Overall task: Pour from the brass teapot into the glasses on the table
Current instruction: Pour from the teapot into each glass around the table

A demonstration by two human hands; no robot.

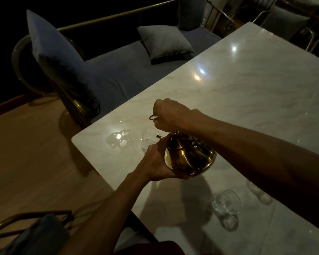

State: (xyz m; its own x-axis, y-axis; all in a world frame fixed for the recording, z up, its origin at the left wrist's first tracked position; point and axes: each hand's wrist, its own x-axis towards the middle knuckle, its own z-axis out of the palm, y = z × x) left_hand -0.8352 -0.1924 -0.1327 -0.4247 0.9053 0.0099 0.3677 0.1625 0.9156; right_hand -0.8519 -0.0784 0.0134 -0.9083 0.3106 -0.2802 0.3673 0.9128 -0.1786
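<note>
The brass teapot (pixel 189 155) is held above the white marble table (pixel 247 85), tilted with its spout toward a clear glass (pixel 149 138) near the table's left corner. My right hand (pixel 170 115) grips the teapot's wire handle from above. My left hand (pixel 156 162) cups the teapot's underside. A second clear glass (pixel 226 201) stands nearer to me, below my right forearm. A third glass (pixel 256 188) is partly hidden by that forearm. I cannot tell whether liquid is flowing.
A wet patch or glare (pixel 118 141) lies left of the far glass. A grey cushioned bench (pixel 118 70) with pillows (pixel 164 41) runs along the table's far-left side. A brass-framed chair (pixel 26 230) stands at lower left on the wooden floor (pixel 35 153).
</note>
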